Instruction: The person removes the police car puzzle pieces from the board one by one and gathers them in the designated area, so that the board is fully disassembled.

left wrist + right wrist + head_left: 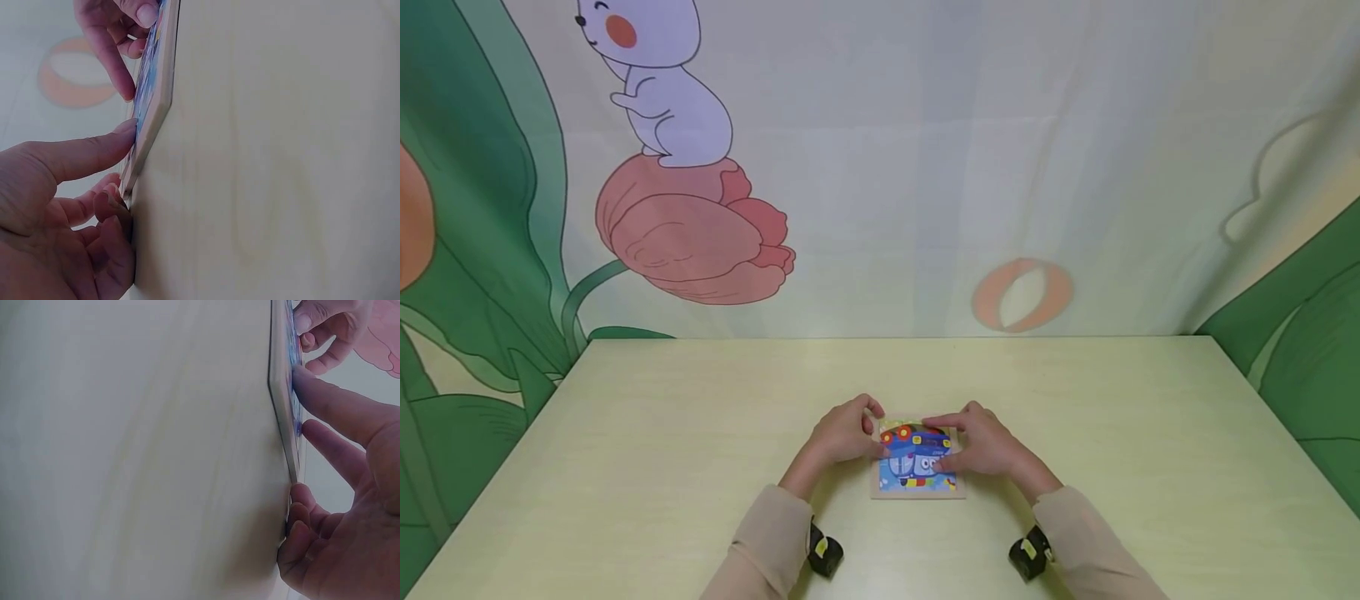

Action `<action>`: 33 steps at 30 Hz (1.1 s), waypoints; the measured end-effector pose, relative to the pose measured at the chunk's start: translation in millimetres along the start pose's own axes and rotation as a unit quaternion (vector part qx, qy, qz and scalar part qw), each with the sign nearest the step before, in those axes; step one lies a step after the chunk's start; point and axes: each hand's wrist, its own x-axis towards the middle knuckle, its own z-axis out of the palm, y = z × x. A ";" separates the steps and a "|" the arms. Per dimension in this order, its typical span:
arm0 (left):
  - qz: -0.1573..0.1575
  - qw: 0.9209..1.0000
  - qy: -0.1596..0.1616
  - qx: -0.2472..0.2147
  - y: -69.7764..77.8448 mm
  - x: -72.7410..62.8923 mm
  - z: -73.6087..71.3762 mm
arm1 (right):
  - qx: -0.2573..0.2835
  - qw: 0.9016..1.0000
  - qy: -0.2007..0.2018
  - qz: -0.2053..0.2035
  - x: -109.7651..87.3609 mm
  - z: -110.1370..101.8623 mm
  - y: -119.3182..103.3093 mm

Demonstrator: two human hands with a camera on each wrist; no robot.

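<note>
A square picture board (910, 463) lies on the tabletop (625, 467), between the two hands and near the edge closest to the person. Its pale frame surrounds a printed blue cartoon vehicle, whose red and yellow wheels point away from the person. The left hand (842, 433) grips the board's left side, its thumb on the printed face and its other fingers curled by the edge. The right hand (988, 443) holds the right side: thumb and forefinger are spread apart on the face, and the remaining fingers curl beside the edge. Whether either grip presses a separate piece, I cannot tell. A black device with a yellow patch (826, 557) sits at the left wrist, with a similar one at the right, just below beige sleeves (769, 533). Behind the tabletop hangs a pale backdrop (880, 167) showing a white cartoon animal (679, 117) on a pink flower (688, 237), with green leaves (1311, 375) at both sides.
</note>
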 end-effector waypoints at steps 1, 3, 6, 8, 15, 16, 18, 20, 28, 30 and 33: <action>0.003 1.000 0.000 0.001 0.2 -0.4 -0.6 | -0.001 1.000 -0.001 -0.001 0.1 -0.2 -0.2; 0.008 1.000 0.000 0.007 0.4 -0.6 -1.3 | -0.004 1.000 -0.002 -0.006 0.4 -0.5 -0.2; 0.012 1.000 0.000 0.011 0.7 -0.6 -2.1 | -0.009 1.000 -0.003 -0.012 0.8 -0.9 -0.4; 0.013 1.000 0.000 0.012 0.8 -0.2 -2.1 | -0.009 1.000 -0.005 -0.014 0.8 -1.4 -0.8; 0.018 1.000 0.004 0.009 0.5 -0.1 -0.4 | -0.018 1.000 -0.004 -0.010 2.1 -0.5 -2.2; 0.019 1.000 0.006 0.009 0.3 0.0 0.1 | -0.018 1.000 -0.004 -0.007 2.0 -0.3 -2.9; 0.021 1.000 0.009 0.007 -0.1 0.3 1.3 | -0.017 1.000 -0.005 0.000 1.3 -0.2 -4.1; 0.026 1.000 0.011 0.004 -0.5 0.0 2.7 | -0.015 1.000 -0.006 0.006 0.7 0.2 -5.2; 0.037 0.999 0.021 -0.003 -1.0 -1.6 5.2 | -0.017 1.000 -0.004 0.010 -0.2 0.7 -6.9; 0.028 0.999 0.025 -0.004 -0.9 -1.6 5.1 | -0.016 1.000 -0.004 0.009 0.1 0.9 -6.7; 0.016 0.999 0.028 0.000 0.1 -1.7 5.4 | -0.013 1.000 -0.005 0.009 0.3 1.3 -6.9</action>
